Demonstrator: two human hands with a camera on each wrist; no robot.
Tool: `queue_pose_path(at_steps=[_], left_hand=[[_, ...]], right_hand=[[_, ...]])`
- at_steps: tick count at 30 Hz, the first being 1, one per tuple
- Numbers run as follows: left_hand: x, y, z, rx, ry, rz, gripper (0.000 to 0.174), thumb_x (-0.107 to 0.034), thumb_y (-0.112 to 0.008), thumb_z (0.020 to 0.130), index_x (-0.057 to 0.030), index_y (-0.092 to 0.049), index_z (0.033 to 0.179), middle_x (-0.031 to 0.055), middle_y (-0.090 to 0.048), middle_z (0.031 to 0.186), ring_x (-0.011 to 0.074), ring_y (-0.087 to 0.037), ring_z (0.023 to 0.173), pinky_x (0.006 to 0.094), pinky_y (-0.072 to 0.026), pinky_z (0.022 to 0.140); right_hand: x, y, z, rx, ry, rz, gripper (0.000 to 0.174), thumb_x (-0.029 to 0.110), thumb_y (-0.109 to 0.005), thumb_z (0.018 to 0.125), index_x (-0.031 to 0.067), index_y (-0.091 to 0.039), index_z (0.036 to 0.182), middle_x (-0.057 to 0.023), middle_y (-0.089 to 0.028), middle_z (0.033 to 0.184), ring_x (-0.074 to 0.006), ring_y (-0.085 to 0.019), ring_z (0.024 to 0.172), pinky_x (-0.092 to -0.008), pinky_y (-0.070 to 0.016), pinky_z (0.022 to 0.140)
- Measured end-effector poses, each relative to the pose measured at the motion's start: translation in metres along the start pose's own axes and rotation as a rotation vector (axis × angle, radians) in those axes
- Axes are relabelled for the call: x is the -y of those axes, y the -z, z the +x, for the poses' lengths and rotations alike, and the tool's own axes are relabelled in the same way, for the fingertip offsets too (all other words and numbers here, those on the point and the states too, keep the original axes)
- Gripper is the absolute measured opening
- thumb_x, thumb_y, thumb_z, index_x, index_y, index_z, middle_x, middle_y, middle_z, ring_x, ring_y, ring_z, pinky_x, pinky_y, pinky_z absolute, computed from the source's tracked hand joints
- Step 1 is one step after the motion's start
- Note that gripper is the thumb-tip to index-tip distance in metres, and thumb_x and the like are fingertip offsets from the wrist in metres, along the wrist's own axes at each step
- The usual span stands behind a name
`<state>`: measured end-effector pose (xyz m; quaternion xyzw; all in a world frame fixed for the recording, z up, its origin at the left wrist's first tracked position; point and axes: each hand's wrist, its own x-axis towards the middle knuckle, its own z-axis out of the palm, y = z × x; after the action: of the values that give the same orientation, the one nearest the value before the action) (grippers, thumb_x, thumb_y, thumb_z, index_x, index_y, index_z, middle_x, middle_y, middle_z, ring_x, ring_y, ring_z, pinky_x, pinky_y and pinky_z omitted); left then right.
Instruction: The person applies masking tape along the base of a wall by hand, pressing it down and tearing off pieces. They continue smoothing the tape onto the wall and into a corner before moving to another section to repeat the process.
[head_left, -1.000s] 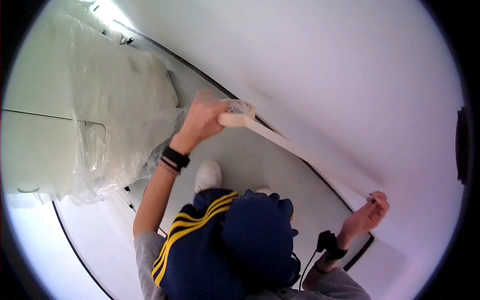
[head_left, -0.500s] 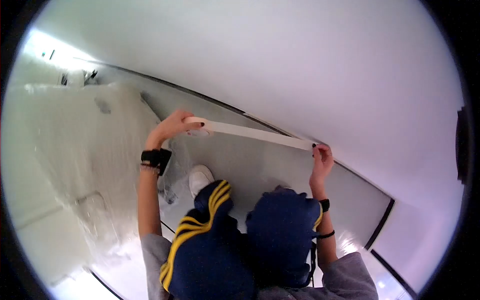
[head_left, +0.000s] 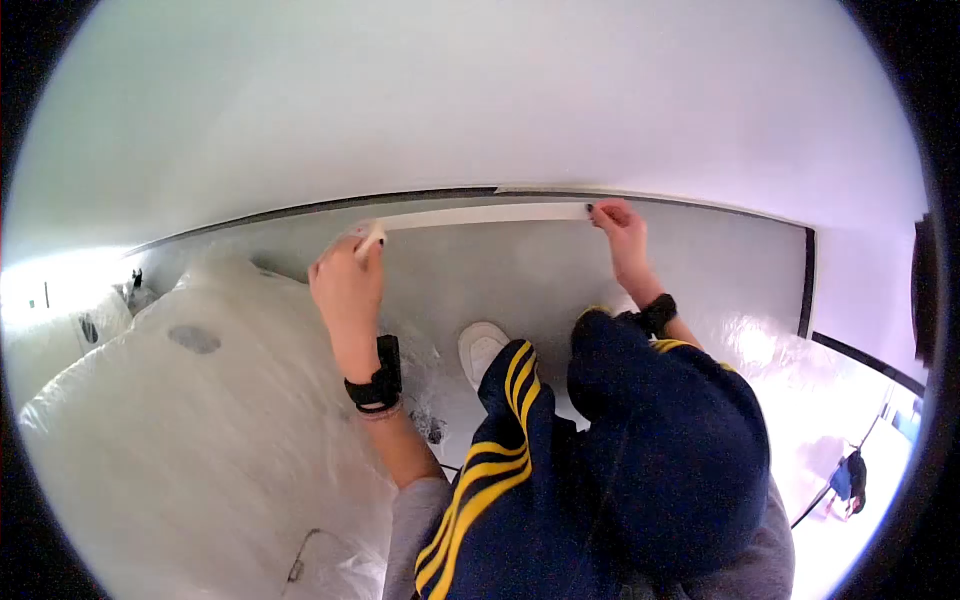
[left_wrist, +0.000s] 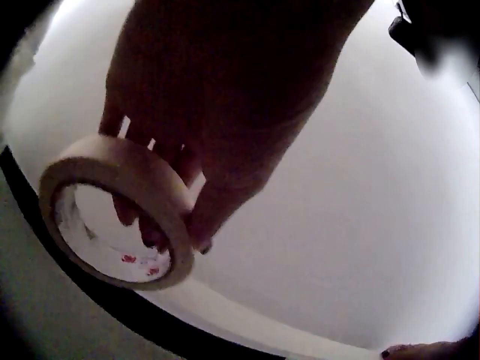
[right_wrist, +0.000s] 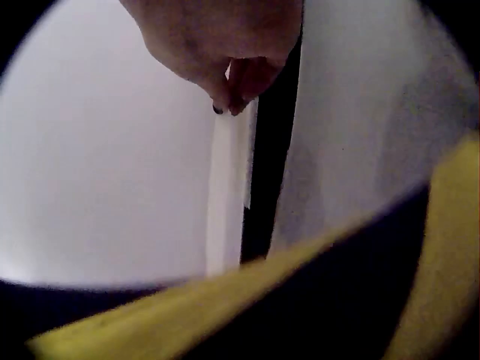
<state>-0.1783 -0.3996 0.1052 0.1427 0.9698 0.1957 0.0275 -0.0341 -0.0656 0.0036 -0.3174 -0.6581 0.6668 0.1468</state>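
My left hand [head_left: 347, 295] grips a roll of masking tape [left_wrist: 169, 180], its fingers through the cardboard core and the thumb on the outer side. From the roll a pale tape strip [head_left: 480, 215] runs taut across to my right hand [head_left: 625, 240], where thumb and fingertips pinch its end, as the right wrist view also shows. The strip hangs just in front of the dark baseboard [head_left: 330, 203] at the foot of the white wall [head_left: 480, 100]. A pale band lies along the upper edge of the baseboard's right part.
Plastic sheeting [head_left: 200, 430] covers a bulky object on the left. The grey floor [head_left: 480, 275] lies below, with a white shoe [head_left: 482, 352] on it. At the far right a dark strip [head_left: 807, 280] edges the floor near a corner.
The view has turned to face the wall squarely. Both hands have brought the stretched tape from a slant to nearly level, alongside the baseboard. Both keep hold of the tape.
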Motion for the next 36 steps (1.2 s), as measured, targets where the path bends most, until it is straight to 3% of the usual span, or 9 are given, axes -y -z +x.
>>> queue_pose_path(at_steps=[2, 11, 14, 17, 21, 27, 33, 36], left_hand=[[0.011, -0.015, 0.0, -0.102, 0.071, 0.263, 0.023, -0.026, -0.062, 0.082, -0.0069, -0.068, 0.095, 0.0123, -0.065, 0.083, 0.0308, -0.061, 0.079, 0.0415, -0.0435, 0.074], [0.038, -0.043, 0.016, -0.353, 0.2, 0.309, 0.027, -0.024, -0.06, 0.085, -0.0025, -0.067, 0.099, 0.0131, -0.065, 0.086, 0.0303, -0.062, 0.083, 0.0409, -0.0444, 0.079], [0.045, -0.041, 0.017, -0.346, 0.234, 0.311, 0.031, -0.03, -0.058, 0.086, -0.0057, -0.068, 0.103, 0.0182, -0.066, 0.09, 0.034, -0.063, 0.082, 0.0427, -0.0487, 0.07], [0.059, -0.039, 0.022, -0.326, 0.277, 0.265, 0.031, -0.03, -0.058, 0.087, -0.0055, -0.068, 0.103, 0.0191, -0.066, 0.092, 0.0343, -0.064, 0.082, 0.0419, -0.0497, 0.069], [0.035, -0.039, 0.02, -0.237, 0.369, 0.227, 0.028, -0.023, -0.059, 0.087, -0.0016, -0.065, 0.104, 0.0134, -0.066, 0.091, 0.03, -0.062, 0.086, 0.0402, -0.045, 0.078], [0.032, -0.042, 0.014, -0.301, 0.259, 0.307, 0.028, -0.024, -0.059, 0.087, -0.0025, -0.065, 0.105, 0.0122, -0.066, 0.092, 0.0294, -0.061, 0.087, 0.039, -0.045, 0.077], [0.027, -0.042, 0.019, -0.226, 0.328, 0.318, 0.027, -0.024, -0.058, 0.088, -0.0046, -0.065, 0.106, 0.0119, -0.066, 0.092, 0.0294, -0.061, 0.087, 0.0396, -0.0447, 0.077], [0.028, -0.043, 0.009, -0.287, 0.211, 0.333, 0.032, -0.031, -0.056, 0.089, -0.0036, -0.067, 0.099, 0.0172, -0.067, 0.088, 0.0349, -0.064, 0.079, 0.0427, -0.0502, 0.068]], right_hand=[[0.006, -0.027, -0.001, -0.004, 0.012, -0.035, 0.009, 0.006, -0.064, 0.085, 0.0005, -0.063, 0.093, -0.0034, -0.064, 0.084, -0.0109, -0.059, 0.08, -0.0247, -0.0479, 0.074], [-0.004, -0.08, -0.002, 0.078, 0.076, -0.046, 0.011, -0.001, -0.063, 0.084, -0.0019, -0.061, 0.095, -0.0044, -0.064, 0.088, -0.01, -0.061, 0.082, -0.0237, -0.0488, 0.077], [-0.001, -0.085, -0.003, 0.106, 0.054, 0.02, 0.01, -0.002, -0.063, 0.084, -0.0021, -0.061, 0.094, -0.0048, -0.064, 0.087, -0.0101, -0.06, 0.082, -0.0236, -0.0486, 0.077], [-0.016, -0.096, -0.004, 0.115, 0.177, -0.127, 0.009, -0.001, -0.063, 0.084, -0.0022, -0.061, 0.093, -0.0046, -0.064, 0.086, -0.01, -0.06, 0.082, -0.0238, -0.048, 0.077], [0.002, -0.092, 0.002, -0.033, 0.271, -0.256, 0.008, 0.005, -0.065, 0.083, 0.001, -0.064, 0.089, -0.0043, -0.064, 0.083, -0.0104, -0.058, 0.076, -0.0247, -0.0458, 0.067], [-0.004, -0.096, 0.001, -0.164, 0.305, -0.358, 0.006, 0.007, -0.066, 0.08, 0.0029, -0.067, 0.084, -0.0057, -0.056, 0.078, -0.0133, -0.053, 0.067, -0.0277, -0.0424, 0.06], [-0.009, -0.096, 0.009, -0.245, 0.326, -0.295, 0.007, 0.007, -0.066, 0.08, 0.0017, -0.067, 0.084, -0.0059, -0.056, 0.079, -0.0135, -0.054, 0.069, -0.0271, -0.0415, 0.06], [-0.009, -0.091, 0.005, -0.254, 0.311, -0.339, 0.007, 0.007, -0.066, 0.08, 0.0016, -0.067, 0.084, -0.0058, -0.058, 0.08, -0.0136, -0.055, 0.07, -0.0274, -0.0416, 0.06]])
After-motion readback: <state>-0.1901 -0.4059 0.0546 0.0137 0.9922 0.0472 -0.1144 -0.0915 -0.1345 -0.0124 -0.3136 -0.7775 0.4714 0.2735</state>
